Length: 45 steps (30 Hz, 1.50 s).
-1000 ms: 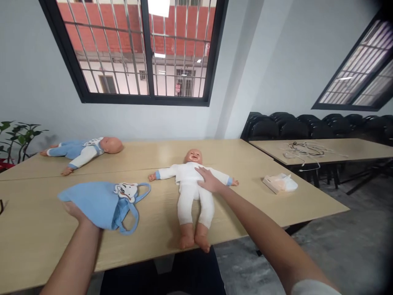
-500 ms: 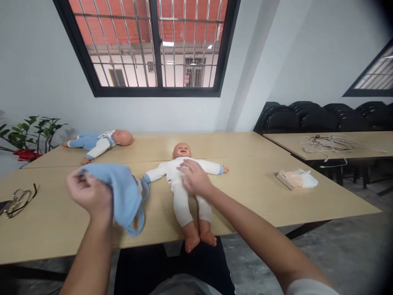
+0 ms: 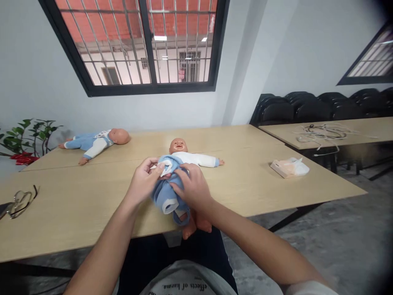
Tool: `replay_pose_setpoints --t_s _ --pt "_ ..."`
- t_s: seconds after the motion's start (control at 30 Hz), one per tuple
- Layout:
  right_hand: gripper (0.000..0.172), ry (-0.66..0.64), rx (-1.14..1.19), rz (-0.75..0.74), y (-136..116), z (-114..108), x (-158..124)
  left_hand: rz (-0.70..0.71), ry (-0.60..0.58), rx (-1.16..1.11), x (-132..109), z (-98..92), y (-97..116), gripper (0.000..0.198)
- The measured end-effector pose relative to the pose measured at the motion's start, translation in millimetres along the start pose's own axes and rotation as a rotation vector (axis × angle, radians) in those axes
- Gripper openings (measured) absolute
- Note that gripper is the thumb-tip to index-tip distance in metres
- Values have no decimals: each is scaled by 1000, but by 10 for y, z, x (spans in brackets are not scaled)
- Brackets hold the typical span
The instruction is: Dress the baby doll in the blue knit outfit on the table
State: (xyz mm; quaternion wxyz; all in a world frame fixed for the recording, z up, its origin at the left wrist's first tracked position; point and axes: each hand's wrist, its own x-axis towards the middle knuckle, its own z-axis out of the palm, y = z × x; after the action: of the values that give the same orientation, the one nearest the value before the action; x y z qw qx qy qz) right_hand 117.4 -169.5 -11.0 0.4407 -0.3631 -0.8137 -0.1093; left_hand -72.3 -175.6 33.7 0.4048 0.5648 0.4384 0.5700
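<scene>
A baby doll in white clothes lies on its back on the wooden table, head away from me, bare feet over the front edge. A light blue garment with white trim is bunched over the doll's belly and legs. My left hand pinches the garment's upper left edge. My right hand grips the cloth on the right, over the doll's hips. Both hands hold the cloth just above the doll.
A second doll in blue clothes lies at the back left. Eyeglasses rest at the left edge. A tissue pack sits to the right. A plant, black chairs and another table with cables stand beyond.
My left hand lifted the blue garment from the table's left side and carried it right onto the doll. My right hand moved from the doll's chest onto the garment.
</scene>
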Motion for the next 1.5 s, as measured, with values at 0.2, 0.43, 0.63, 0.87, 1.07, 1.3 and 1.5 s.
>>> replay_pose_setpoints --t_s 0.2,0.43,0.63,0.87,1.07,1.3,1.5 --pt "43 -112 153 95 166 -18 39 131 -109 45 -219 64 -317 60" --pt "17 65 464 376 413 -219 82 144 -397 646 -446 -345 -607 31" --pt "28 134 548 739 1088 -218 653 25 33 559 449 -706 -405 36" --pt "27 322 643 481 1359 -774 1744 574 348 480 1156 -576 676 38" --pt "13 146 376 240 1091 -1184 740 397 -78 635 293 -547 571 35" --pt "32 -723 142 -31 1396 -1118 -590 -108 -748 587 4 -703 -265 44" --pt "35 -615 234 15 1331 -442 239 -2 -375 665 755 -513 -949 61"
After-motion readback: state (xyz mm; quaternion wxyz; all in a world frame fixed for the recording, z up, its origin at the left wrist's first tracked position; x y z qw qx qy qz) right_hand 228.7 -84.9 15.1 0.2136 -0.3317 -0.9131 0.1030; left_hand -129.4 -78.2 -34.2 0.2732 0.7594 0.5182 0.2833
